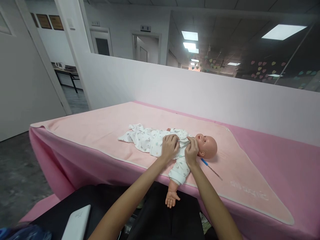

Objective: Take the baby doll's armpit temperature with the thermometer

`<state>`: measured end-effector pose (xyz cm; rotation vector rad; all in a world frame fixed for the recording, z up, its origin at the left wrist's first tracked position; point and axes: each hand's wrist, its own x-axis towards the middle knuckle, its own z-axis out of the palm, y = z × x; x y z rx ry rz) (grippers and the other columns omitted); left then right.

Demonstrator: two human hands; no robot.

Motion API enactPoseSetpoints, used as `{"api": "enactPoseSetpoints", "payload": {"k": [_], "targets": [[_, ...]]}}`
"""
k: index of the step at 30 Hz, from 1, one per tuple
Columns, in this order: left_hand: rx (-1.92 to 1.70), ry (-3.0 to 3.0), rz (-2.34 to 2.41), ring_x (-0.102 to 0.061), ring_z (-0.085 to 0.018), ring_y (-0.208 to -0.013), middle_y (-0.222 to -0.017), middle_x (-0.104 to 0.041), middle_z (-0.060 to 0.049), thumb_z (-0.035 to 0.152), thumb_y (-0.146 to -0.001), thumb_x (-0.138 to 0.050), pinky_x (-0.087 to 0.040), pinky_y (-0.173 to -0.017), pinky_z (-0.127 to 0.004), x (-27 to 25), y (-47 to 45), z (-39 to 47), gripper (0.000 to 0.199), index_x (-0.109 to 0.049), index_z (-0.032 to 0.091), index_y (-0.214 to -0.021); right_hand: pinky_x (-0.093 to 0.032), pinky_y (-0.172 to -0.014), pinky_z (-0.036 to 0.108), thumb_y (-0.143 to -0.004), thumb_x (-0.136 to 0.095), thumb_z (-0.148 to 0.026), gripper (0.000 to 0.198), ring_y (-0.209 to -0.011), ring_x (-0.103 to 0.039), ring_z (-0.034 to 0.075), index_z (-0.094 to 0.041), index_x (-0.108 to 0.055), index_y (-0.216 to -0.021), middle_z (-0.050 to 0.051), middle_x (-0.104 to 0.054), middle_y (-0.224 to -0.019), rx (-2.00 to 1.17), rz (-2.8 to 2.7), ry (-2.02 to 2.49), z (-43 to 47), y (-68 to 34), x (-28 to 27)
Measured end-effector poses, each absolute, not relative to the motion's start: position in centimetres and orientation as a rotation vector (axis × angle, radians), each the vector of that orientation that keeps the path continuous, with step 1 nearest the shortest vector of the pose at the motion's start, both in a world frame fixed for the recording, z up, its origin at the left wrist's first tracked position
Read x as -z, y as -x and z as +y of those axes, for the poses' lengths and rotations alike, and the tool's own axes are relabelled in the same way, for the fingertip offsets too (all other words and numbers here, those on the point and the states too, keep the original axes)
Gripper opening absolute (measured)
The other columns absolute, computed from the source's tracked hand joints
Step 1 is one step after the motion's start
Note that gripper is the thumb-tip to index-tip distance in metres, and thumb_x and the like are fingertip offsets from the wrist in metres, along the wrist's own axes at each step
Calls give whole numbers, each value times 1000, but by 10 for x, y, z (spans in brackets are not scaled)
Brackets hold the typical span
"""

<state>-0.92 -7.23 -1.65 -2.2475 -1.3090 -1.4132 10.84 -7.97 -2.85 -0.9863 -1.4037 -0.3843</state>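
A baby doll (208, 146) lies on its back, its head to the right, dressed in white printed clothes (147, 140). My left hand (170, 146) rests on the doll's chest, fingers curled into the cloth of the top. Near the doll's neck, my right hand (191, 151) pinches the front of the top between thumb and fingers. The exact bit of cloth under my fingertips is too small to make out. One doll arm (172, 195) hangs over the table's front edge, between my forearms. Beside the head lies a thin stick with a blue end (210, 168).
A pale pink mat (100, 123) covers much of the table, over a darker pink cloth (287, 150). Behind it stands a low white wall (150, 81) with glass above. A white flat device (77, 221) lies on a black surface at lower left.
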Motion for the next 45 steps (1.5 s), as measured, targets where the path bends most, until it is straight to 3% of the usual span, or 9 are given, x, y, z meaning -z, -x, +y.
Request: {"api": "enactPoseSetpoints", "payload": {"k": [8, 17, 21, 34, 45], "targets": [[1609, 2265, -1354, -53, -17, -81, -81, -62, -1, 24, -85, -43, -35, -82, -34, 19, 10, -71, 10, -52, 20, -82, -41, -79, 33, -80, -39, -13, 21, -83, -54, 18, -18, -59, -87, 6, -62, -84, 397, -1718, 1050, -83, -101, 21], [1674, 2328, -1434, -55, -15, -76, -80, -65, 1, 30, -88, -40, -36, -80, -33, 17, 11, -70, 20, -56, 21, -81, -37, -82, 32, -88, -40, -22, 21, -81, -54, 17, -18, -61, -88, 4, -64, -81, 427, -1733, 1099, -75, -106, 28], [1665, 2326, -1442, -55, -16, -77, -79, -64, 1, 25, -84, -45, -36, -79, -33, 18, 11, -70, 12, -56, 21, -83, -38, -79, 31, -89, -42, -26, 22, -80, -54, 17, -18, -61, -87, 3, -64, -78, 445, -1711, 1113, -73, -107, 32], [1570, 2306, -1402, -55, -17, -78, -78, -64, -1, 23, -83, -46, -37, -77, -33, 20, 11, -72, 10, -55, 21, -80, -37, -73, 30, -89, -39, -25, 25, -74, -51, 17, -19, -60, -77, 3, -61, -71, 466, -1708, 1143, -74, -106, 29], [1390, 2179, -1369, -53, -20, -79, -77, -62, -3, 27, -79, -48, -30, -86, -39, 17, 26, -68, 8, -53, 21, -80, -37, -72, 31, -87, -39, -20, 20, -71, -49, 18, -19, -55, -76, 4, -59, -72, 453, -1643, 1134, -80, -101, 24]]}}
